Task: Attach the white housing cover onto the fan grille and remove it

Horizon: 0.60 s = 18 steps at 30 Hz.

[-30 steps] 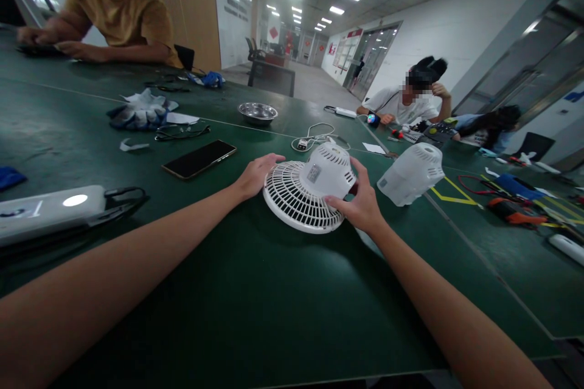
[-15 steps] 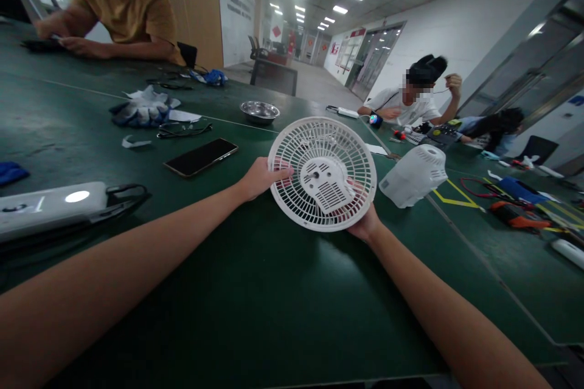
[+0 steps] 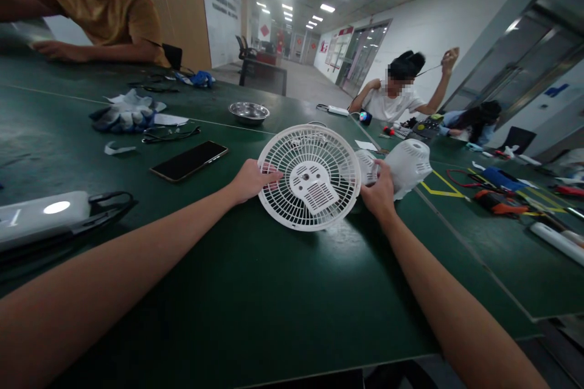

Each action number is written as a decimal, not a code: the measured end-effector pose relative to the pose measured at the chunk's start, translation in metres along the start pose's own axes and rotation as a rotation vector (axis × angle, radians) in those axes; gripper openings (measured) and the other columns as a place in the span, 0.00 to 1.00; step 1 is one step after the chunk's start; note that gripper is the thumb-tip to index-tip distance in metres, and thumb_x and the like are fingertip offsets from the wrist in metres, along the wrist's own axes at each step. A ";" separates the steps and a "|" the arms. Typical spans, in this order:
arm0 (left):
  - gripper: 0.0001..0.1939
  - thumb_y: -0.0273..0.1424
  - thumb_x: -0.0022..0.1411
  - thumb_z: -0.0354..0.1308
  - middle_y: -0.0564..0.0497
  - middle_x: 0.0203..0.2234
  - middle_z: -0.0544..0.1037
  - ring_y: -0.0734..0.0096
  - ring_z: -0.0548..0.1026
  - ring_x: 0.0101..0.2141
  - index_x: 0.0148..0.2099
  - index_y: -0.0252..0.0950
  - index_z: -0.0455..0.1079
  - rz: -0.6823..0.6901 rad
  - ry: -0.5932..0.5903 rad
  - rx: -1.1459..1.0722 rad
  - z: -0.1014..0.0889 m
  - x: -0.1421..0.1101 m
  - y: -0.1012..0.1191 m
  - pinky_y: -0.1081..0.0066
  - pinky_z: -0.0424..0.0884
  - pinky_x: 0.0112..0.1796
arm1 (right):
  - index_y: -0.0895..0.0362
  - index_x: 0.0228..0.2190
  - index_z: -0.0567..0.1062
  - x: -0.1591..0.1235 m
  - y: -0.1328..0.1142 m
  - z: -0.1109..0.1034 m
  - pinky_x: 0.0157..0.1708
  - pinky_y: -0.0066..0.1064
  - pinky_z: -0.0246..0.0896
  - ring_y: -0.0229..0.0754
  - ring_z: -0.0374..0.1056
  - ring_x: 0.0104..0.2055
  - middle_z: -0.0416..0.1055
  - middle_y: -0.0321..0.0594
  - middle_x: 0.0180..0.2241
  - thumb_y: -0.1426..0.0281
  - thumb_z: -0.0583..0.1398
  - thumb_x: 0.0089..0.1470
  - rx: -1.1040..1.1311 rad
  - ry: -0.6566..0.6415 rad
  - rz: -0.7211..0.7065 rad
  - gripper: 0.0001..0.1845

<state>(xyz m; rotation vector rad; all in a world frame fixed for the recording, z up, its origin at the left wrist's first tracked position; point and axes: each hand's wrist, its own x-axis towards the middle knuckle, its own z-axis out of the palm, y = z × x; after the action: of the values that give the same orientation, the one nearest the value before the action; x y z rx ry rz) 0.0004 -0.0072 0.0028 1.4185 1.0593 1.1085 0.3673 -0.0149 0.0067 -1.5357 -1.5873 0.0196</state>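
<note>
My left hand is closed on the left rim of a round white fan grille, thumb over its bars. The grille stands tilted above the green table, its slotted centre plate facing me. Just past the grille's right rim, my right hand grips a white slotted plastic housing, partly hidden by the grille and fingers. Behind that hand stands a larger white plastic shell with a hole in its top.
On the left lie a phone, gloves, glasses and a white device with a cable. A metal bowl is further back. An orange-black tool lies right. Several people sit around the table.
My right hand has moved from behind the grille to its right side, taking the slotted housing with it. The shaft no longer shows at the grille's centre. The view has shifted slightly.
</note>
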 end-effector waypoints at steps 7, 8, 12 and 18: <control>0.08 0.33 0.62 0.70 0.50 0.27 0.82 0.64 0.80 0.30 0.37 0.33 0.78 -0.015 -0.044 0.019 -0.002 0.000 0.000 0.53 0.80 0.41 | 0.53 0.54 0.70 0.005 0.005 -0.009 0.59 0.54 0.62 0.57 0.65 0.53 0.66 0.50 0.50 0.59 0.66 0.49 -0.216 0.028 -0.013 0.31; 0.08 0.34 0.62 0.70 0.50 0.27 0.82 0.64 0.80 0.30 0.38 0.33 0.78 -0.016 -0.051 0.022 -0.003 0.001 -0.001 0.54 0.80 0.40 | 0.54 0.54 0.70 0.007 0.003 -0.012 0.61 0.55 0.59 0.58 0.63 0.57 0.66 0.52 0.52 0.59 0.65 0.50 -0.219 0.062 -0.027 0.30; 0.08 0.35 0.61 0.70 0.48 0.28 0.82 0.63 0.81 0.30 0.38 0.36 0.79 0.005 -0.048 0.047 -0.005 0.002 -0.003 0.55 0.80 0.39 | 0.55 0.58 0.65 0.016 0.007 -0.035 0.69 0.60 0.45 0.63 0.51 0.69 0.59 0.56 0.62 0.63 0.65 0.49 -0.299 0.363 -0.042 0.35; 0.08 0.36 0.60 0.70 0.47 0.29 0.83 0.62 0.81 0.31 0.37 0.37 0.79 0.008 -0.052 0.056 -0.004 0.002 -0.003 0.55 0.80 0.38 | 0.55 0.64 0.56 0.026 0.059 -0.046 0.65 0.63 0.53 0.67 0.59 0.67 0.59 0.61 0.64 0.60 0.68 0.43 -0.272 0.532 0.220 0.50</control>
<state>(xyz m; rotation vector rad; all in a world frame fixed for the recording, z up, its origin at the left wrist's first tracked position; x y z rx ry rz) -0.0036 -0.0044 0.0006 1.4894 1.0557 1.0492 0.4458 -0.0062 0.0152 -1.7362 -1.0252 -0.4617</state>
